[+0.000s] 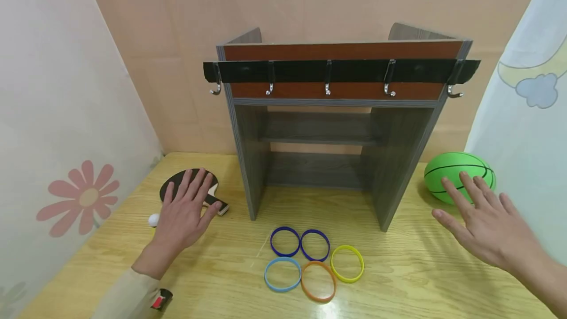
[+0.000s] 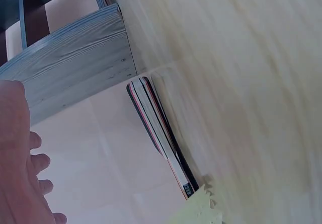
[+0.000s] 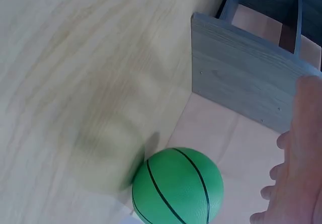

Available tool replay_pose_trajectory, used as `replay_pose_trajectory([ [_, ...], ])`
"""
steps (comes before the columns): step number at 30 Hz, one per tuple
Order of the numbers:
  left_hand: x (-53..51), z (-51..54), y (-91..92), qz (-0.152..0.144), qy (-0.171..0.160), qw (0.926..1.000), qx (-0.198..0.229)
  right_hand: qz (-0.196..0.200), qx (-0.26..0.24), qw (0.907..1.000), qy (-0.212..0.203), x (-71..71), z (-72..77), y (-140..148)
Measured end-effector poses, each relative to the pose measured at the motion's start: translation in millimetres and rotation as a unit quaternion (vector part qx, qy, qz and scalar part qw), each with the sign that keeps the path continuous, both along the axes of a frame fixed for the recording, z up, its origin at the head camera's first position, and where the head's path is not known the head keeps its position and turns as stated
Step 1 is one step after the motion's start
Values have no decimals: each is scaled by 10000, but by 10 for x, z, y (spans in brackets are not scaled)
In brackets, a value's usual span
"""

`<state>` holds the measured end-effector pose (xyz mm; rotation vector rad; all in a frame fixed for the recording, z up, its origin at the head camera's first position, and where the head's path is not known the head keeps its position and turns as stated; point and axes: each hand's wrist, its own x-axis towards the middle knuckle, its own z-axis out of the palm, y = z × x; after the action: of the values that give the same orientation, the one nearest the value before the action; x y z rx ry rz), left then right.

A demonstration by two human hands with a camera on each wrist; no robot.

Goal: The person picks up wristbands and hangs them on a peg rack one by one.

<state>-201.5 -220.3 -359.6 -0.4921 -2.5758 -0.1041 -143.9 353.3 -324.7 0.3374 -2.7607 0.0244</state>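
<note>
My left hand [image 1: 186, 215] is spread with fingers straight and holds nothing. It hovers over a black table tennis paddle [image 1: 177, 181], hiding part of it; the left wrist view catches the paddle [image 2: 156, 128] edge-on. A white ball [image 1: 153, 219] lies beside that hand. On the right, my right hand [image 1: 491, 225] is likewise spread and holds nothing, in front of a green ball with black lines [image 1: 458, 169]. Between the hands, several rubber bands lie flat: two dark blue [image 1: 298, 246], a light blue [image 1: 267, 279], an orange [image 1: 334, 289] and a yellow [image 1: 362, 264].
A grey wooden shelf stand [image 1: 400, 176] rises at the table's back, with inner shelves and a brown front board. Across it runs a black strip [image 1: 301, 71] carrying several metal hooks [image 1: 328, 88]. Printed cloth walls [image 1: 88, 112] enclose both sides. A dark band with red [image 1: 161, 300] sits by the left sleeve.
</note>
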Motion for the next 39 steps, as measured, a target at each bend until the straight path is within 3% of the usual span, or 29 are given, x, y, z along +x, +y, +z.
replay_pose_trajectory([
  [4,3,1,52,-127,-96,9996,226,249,-314,9973,608,55,-38,-142],
  [8,-15,19,135,-449,-213,9961,728,571,-599,9905,1102,127,-115,-382],
  [14,-90,105,309,-1154,-94,9807,1575,1202,-665,9862,925,131,-317,-747],
  [18,-108,163,435,-1364,-430,9690,2014,1780,-798,9776,785,83,-460,-948],
  [21,-140,189,507,-1536,-381,9615,2249,1930,-1073,9746,372,58,-531,-1083],
  [23,-170,199,541,-1700,-95,9552,2419,1872,-1240,9745,-19,46,-552,-1160],
  [26,-215,206,575,-1952,431,9417,2707,1695,-1374,9749,-444,30,-558,-1253],
  [30,-267,213,612,-2234,960,9192,3096,1418,-1319,9789,-660,10,-547,-1338],
  [34,-289,272,691,-2506,1438,8861,3625,1201,-1264,9805,-903,-6,-543,-1374],
  [36,-268,327,741,-2606,1611,8680,3907,1236,-1342,9775,-1056,-11,-552,-1376],
  [39,-274,346,772,-2696,1691,8479,4241,1371,-1526,9714,-1192,-19,-570,-1370],
])
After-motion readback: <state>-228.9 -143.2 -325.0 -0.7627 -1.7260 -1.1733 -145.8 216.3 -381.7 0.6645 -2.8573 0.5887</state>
